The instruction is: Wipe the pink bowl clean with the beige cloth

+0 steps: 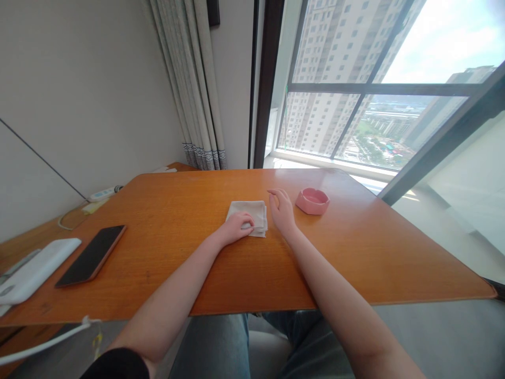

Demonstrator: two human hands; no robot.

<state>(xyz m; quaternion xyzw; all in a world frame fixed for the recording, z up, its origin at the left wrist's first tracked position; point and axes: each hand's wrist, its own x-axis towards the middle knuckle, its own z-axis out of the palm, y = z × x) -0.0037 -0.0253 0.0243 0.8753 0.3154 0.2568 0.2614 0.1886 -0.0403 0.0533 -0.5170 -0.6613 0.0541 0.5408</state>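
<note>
Folded cloth (249, 215): off-white, thin fabric, folded into a flat, roughly square pad of several layers, edges stacked and slightly uneven at its 5 o'clock corner. Lies flat on the orange wooden surface (355, 247), at about 12 o'clock from the person, near the middle. Left hand (239, 227) rests palm-down on its 7 o'clock corner, fingers curled over the fabric. Right hand (281, 209) stands on edge just beside its 3 o'clock side, fingers loosely curved; contact cannot be told.

Left hand (238, 227) hides cloth's (252, 210) near corner; white device (29, 271) cut off at left edge
</note>
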